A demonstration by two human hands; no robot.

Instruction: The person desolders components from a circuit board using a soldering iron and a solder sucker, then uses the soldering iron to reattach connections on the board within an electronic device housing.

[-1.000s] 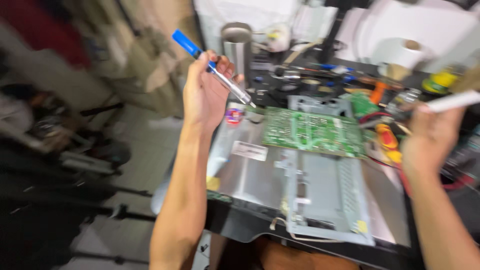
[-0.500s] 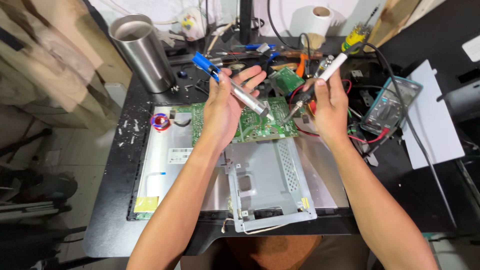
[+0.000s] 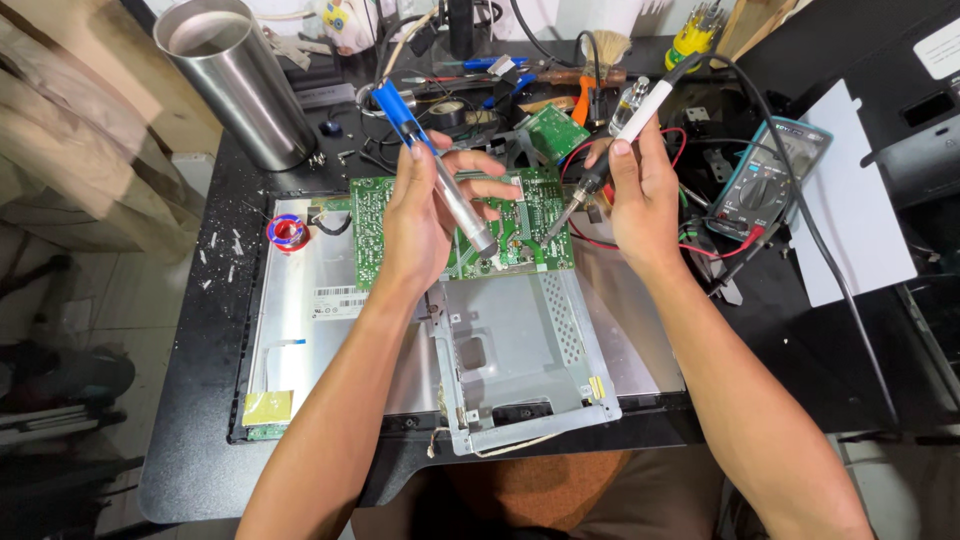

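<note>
My left hand (image 3: 425, 215) grips a silver desoldering pump (image 3: 452, 195) with a blue plunger, its tip resting low on a green circuit board (image 3: 372, 225). My right hand (image 3: 640, 195) holds a white-handled soldering iron (image 3: 615, 150), the dark tip angled down onto the board's right part. The board is mounted on the metal back (image 3: 330, 310) of a flat display panel lying on a black bench. A bare metal bracket (image 3: 520, 360) sits just below the board.
A steel tumbler (image 3: 235, 75) stands at the back left. A small red-and-blue solder spool (image 3: 287, 232) lies on the panel's left. A multimeter (image 3: 775, 175) with red leads sits to the right, beside a white sheet (image 3: 850, 230). Pliers, cables and another small green board clutter the back.
The view swung from the bench's side to straight above the panel. Both hands came down together over the board, the pump tip and iron tip now close on it.
</note>
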